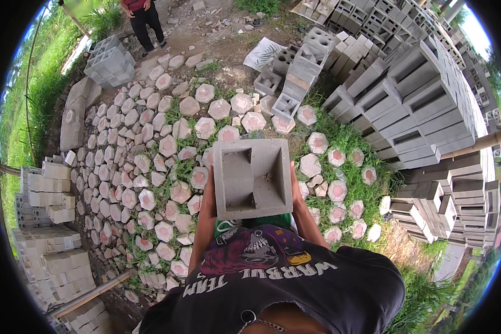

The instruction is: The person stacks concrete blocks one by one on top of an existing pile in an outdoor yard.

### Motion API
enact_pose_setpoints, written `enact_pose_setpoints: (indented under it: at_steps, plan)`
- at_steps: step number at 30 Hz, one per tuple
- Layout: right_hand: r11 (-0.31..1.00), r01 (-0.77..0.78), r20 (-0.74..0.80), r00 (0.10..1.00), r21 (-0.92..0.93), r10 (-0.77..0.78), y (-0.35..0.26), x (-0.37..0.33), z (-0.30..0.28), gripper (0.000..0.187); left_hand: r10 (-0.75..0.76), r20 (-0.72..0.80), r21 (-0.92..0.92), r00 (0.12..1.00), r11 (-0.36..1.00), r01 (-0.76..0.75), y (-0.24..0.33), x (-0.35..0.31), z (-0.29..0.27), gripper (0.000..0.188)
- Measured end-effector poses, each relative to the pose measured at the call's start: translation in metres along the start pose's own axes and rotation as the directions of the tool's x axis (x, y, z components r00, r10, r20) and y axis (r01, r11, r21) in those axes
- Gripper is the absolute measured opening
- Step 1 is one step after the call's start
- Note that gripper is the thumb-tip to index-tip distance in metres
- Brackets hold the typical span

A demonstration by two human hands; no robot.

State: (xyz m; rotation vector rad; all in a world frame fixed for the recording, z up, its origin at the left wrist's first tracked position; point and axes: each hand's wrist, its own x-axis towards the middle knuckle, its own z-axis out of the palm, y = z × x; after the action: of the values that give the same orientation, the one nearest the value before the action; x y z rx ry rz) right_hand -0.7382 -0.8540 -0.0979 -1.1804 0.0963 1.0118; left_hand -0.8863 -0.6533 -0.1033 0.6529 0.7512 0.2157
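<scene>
A grey hollow concrete block point(254, 178) is held in front of my body, its two deep cavities facing up towards me. My left hand point(209, 188) presses against its left side, and my right hand point(295, 186) grips the right side. Most of the fingers are hidden along the sides and beneath the block. Under and beyond it spreads ground laid with hexagonal paving stones point(163, 232), pale with reddish centres.
Tall stacks of hollow blocks point(412, 106) rise at the right. A short row of blocks point(301, 75) stands ahead, beside a printed sack point(264, 54). Pale brick stacks point(55, 261) and a wooden pole point(92, 295) are at the left. Another person point(143, 25) stands far off, near piled grey blocks point(110, 62).
</scene>
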Motion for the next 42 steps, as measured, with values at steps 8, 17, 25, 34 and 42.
enact_pose_setpoints:
  at_steps: [8,17,25,34,42]
  plan:
    - [1.0,-0.02,0.119,0.993,0.023,0.017,-0.084,0.13,-0.002,0.089,0.067,0.031,0.114,0.997,0.991,-0.07,0.077,0.107,0.056,0.072]
    - [0.994,0.074,-0.076,0.994,-0.081,-0.08,-0.168,0.287,0.044,0.089,-0.067,0.193,0.104,0.979,0.993,0.048,0.204,0.29,0.101,0.079]
    - [0.977,0.208,-0.297,0.937,0.044,-0.186,-0.24,0.356,0.092,0.09,-0.301,0.313,0.213,0.901,0.946,0.243,0.296,0.426,0.15,0.075]
    - [0.954,0.127,-0.347,0.937,0.272,-0.025,-0.288,0.464,0.064,0.089,-0.375,0.261,0.333,0.89,0.9,0.282,0.323,0.554,0.218,0.068]
    - [0.884,0.082,-0.324,0.943,0.46,0.081,-0.272,0.597,0.011,0.079,-0.345,0.111,0.246,0.932,0.918,0.311,0.304,0.681,0.212,0.062]
